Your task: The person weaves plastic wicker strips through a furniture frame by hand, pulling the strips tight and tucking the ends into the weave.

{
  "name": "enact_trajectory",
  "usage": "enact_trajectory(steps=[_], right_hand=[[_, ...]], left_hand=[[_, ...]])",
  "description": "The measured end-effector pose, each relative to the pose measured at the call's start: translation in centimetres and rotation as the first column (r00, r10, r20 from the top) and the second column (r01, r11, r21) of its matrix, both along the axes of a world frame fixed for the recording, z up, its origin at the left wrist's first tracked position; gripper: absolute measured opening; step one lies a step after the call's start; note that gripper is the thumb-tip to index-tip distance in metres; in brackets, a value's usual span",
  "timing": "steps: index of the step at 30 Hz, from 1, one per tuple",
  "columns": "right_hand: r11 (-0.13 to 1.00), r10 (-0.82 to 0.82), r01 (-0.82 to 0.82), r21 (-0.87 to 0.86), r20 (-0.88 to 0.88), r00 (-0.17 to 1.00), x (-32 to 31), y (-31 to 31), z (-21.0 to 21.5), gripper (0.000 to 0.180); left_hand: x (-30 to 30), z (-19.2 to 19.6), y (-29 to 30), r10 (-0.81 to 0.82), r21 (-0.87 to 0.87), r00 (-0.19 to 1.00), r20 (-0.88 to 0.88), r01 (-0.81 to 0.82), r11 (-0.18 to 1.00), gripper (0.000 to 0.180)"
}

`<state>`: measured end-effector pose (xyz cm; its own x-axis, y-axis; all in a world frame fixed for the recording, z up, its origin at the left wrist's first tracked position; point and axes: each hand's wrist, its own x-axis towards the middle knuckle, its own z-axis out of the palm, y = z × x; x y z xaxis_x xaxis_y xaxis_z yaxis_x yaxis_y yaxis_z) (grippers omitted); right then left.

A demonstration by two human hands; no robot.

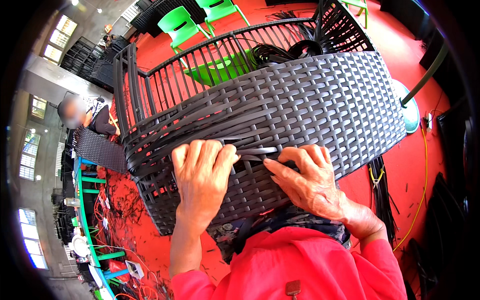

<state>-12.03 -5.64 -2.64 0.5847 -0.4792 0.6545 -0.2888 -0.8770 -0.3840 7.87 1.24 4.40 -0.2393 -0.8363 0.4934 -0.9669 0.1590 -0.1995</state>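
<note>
A dark grey woven wicker chair frame (320,95) lies tipped in front of me, its woven panel facing up. My left hand (200,175) presses flat on the weave near the lower middle, fingers curled over a flat grey strand (255,151). My right hand (305,177) sits beside it, fingertips pinching the same strand where it crosses the weave. The left part of the panel has loose, unwoven strips (150,145). A coil of black strands (280,50) rests on the chair's top edge.
Green plastic chairs (182,25) stand behind the frame on a red floor (400,170). A bundle of black strips (382,195) and a yellow cable (424,165) lie at right. Another person (92,117) sits at left, by a green table (85,220).
</note>
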Motion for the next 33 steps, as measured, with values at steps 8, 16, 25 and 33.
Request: enact_trajectory(steps=[8, 16, 25, 33], right_hand=[[0.995, 0.096, -0.093, 0.038, -0.076, 0.993, 2.3, -2.0, 0.3, 0.028], [0.979, 0.187, -0.185, 0.089, -0.008, 0.982, 2.1, -3.0, -0.3, 0.026], [0.991, 0.107, -0.107, 0.083, 0.008, 0.994, 2.6, -1.7, -0.3, 0.022], [0.994, 0.095, -0.097, 0.056, 0.032, 0.995, 3.8, -1.2, -0.1, 0.023]], left_hand=[[0.3, -1.3, 0.2, -0.050, -0.132, 0.999, -0.014, 0.047, 0.990, 0.018], [-0.9, -3.0, 1.5, -0.028, 0.022, 0.984, -0.179, 0.033, 0.999, 0.028], [-1.1, -3.4, 3.4, 0.083, 0.071, 0.968, -0.239, -0.068, 0.995, 0.033], [1.0, -2.9, 4.7, 0.176, -0.031, 0.938, -0.297, -0.193, 0.981, 0.020]])
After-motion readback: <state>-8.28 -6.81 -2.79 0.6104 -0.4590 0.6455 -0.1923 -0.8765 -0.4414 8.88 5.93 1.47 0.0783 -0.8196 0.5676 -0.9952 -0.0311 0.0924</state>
